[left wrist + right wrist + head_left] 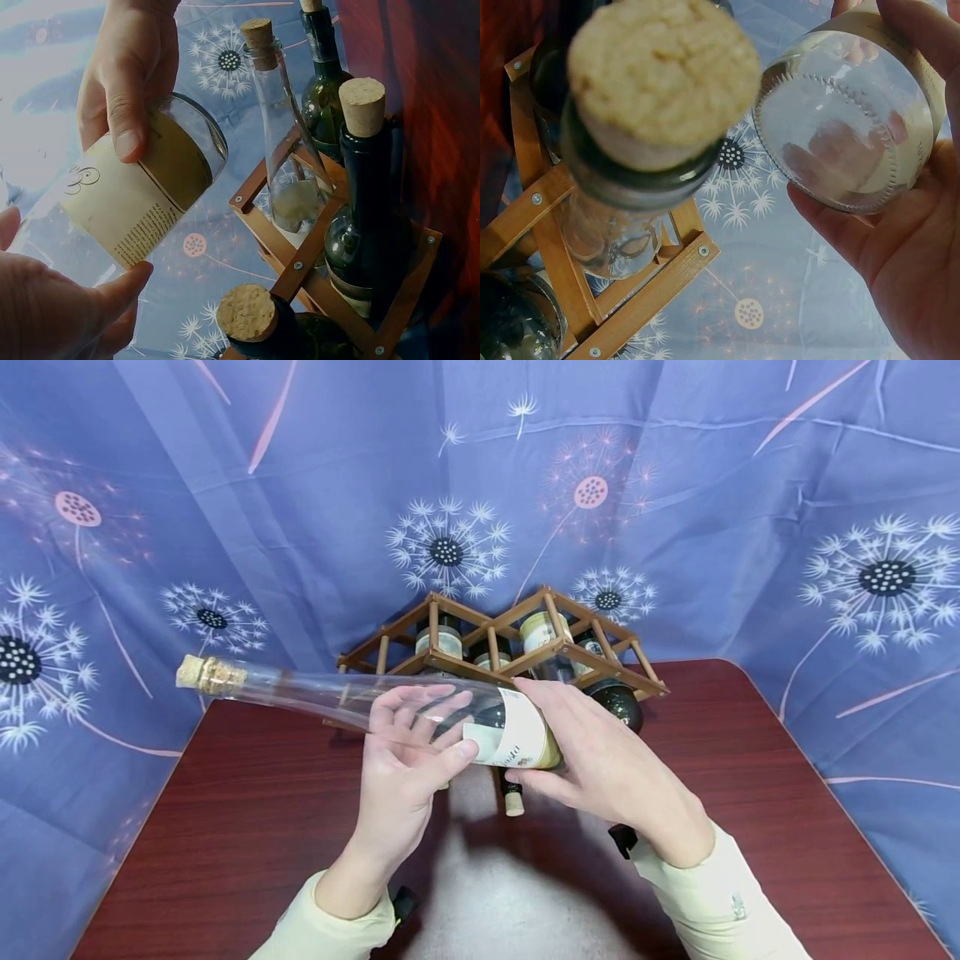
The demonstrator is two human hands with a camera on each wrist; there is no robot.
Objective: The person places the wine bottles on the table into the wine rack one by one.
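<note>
A clear glass wine bottle (519, 733) with a cream-and-gold label and a cork (191, 672) in its neck is held tilted sideways, neck to the left, above the table. My left hand (401, 768) holds its body from below, fingers showing through the glass and thumb on the near side. With my right hand (618, 764) I grip the base end, thumb below and fingers over the top. The right wrist view shows the bottle's round glass base (832, 142) against that palm. Behind the bottle stands a wooden wine rack (432, 627), partly hidden.
Several corked bottles lie in the rack, among them a dark bottle (367, 232) and a clear one (277, 135). A cork (513, 803) pokes out toward me below my hands. A dandelion-patterned blue cloth (315, 527) hangs behind the reddish-brown table (247, 835).
</note>
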